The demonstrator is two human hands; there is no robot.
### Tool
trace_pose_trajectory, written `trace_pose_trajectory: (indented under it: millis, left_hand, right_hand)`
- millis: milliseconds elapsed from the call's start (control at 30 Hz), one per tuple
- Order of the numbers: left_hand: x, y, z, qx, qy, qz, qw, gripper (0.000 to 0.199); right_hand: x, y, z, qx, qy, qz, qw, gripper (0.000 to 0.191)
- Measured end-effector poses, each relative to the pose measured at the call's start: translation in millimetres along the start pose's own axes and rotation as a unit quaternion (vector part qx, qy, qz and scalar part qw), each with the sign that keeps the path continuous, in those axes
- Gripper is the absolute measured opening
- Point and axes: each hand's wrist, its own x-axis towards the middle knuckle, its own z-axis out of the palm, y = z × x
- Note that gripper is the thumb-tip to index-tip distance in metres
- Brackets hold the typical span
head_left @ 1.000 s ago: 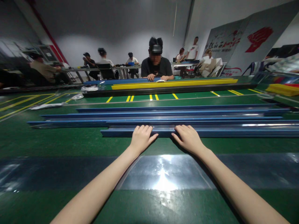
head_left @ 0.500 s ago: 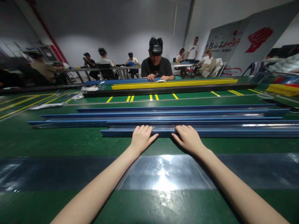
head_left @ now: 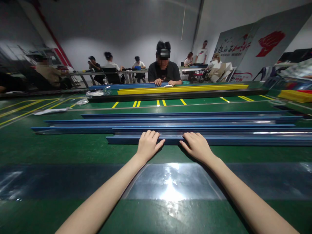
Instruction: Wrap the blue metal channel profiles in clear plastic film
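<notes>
A long blue plastic channel point(head_left: 234, 141) lies crosswise on the green table, nearest to me of several blue channels. My left hand point(head_left: 149, 145) is closed over its near wall, with the fingers over the top and the thumb along the front side. To its right, my right hand point(head_left: 197, 144) grips the same wall in the same way, thumb pointing inward. A short stretch of the channel shows between the two thumbs. Under my forearms, a clear plastic strip point(head_left: 170, 182) lies flat and reflects the light.
Behind my channel lie more blue channels point(head_left: 170, 121). Farther off are a black channel point(head_left: 170, 96), a yellow channel point(head_left: 182, 89) and clear plastic wrap point(head_left: 95, 93). Across the table, a person point(head_left: 163, 68) has both hands on a blue channel. A yellow tray point(head_left: 294, 95) stands at right.
Both hands keep their places on the blue channel. The whole view has shifted very slightly; nothing else has visibly moved.
</notes>
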Motion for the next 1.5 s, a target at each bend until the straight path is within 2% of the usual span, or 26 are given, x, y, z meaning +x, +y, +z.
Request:
trace_pose_trajectory:
  millis: [233,400,633,1100,1333,1500]
  left_hand:
    - [-0.1,-0.6,-2.8,-0.012,0.037,-0.055,0.998,0.026]
    - [-0.8,-2.1,-1.4,-0.011,0.036,-0.085,0.996,0.027]
    - [-1.5,-2.4,-0.4,0.012,-0.012,-0.063,0.998,0.034]
    - [3.6,-11.1,-7.8,0.064,-0.062,0.006,0.996,0.04]
    - [7.9,-16.7,-16.1,0.04,-0.114,-0.023,0.992,0.042]
    - [8.0,-28.3,-24.7,-0.002,-0.151,-0.036,0.988,0.04]
  right_hand:
    - [-0.8,1.0,1.3,0.002,0.008,-0.005,1.0,0.028]
    - [-1.0,2.0,1.6,0.004,0.013,-0.009,1.0,0.028]
    - [-1.3,3.5,0.6,0.005,0.006,-0.017,1.0,0.028]
    - [-2.4,4.6,2.4,0.007,0.011,-0.031,0.999,0.029]
    - [-3.4,4.3,1.5,0.014,0.011,-0.028,0.999,0.029]
    - [-4.1,3.1,-0.5,0.013,0.009,-0.028,0.999,0.027]
